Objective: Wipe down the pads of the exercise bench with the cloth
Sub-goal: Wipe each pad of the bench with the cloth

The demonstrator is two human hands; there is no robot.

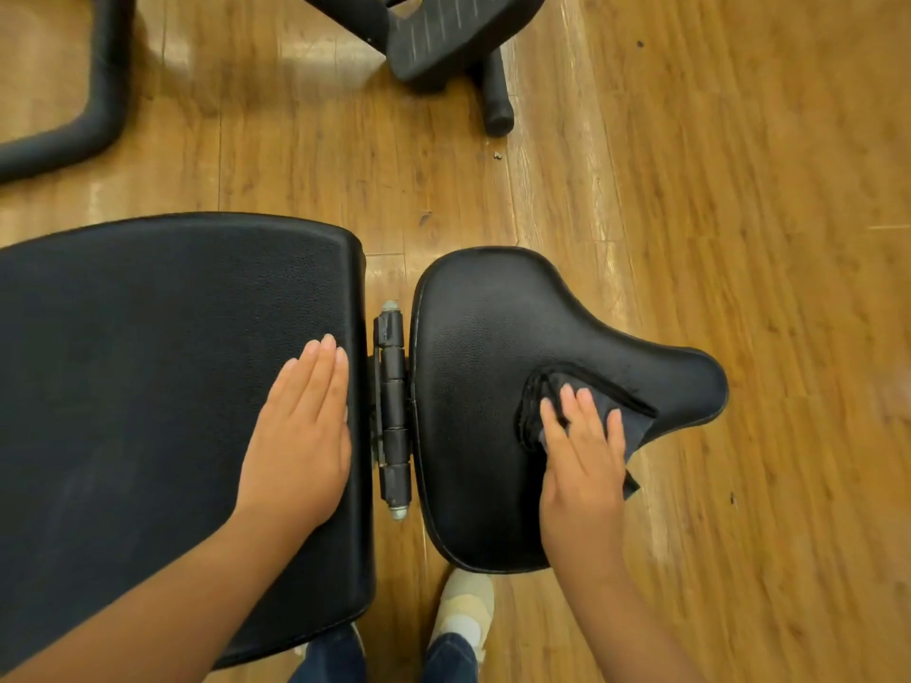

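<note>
The bench has two black padded parts: a large back pad (148, 386) on the left and a smaller seat pad (478, 347) on the right, joined by a black metal hinge (392, 401). My left hand (298, 431) lies flat, palm down, on the right end of the back pad, holding nothing. My right hand (581, 460) presses a dark cloth (591, 394) onto the seat pad near its narrow right end; the cloth's corner hangs over the pad's near edge.
A wooden floor (715, 189) surrounds the bench. A black curved tube frame (93, 106) lies at top left. Another black machine base with a foot bar (443, 37) stands at top centre. My shoe (463, 608) is below the gap between pads.
</note>
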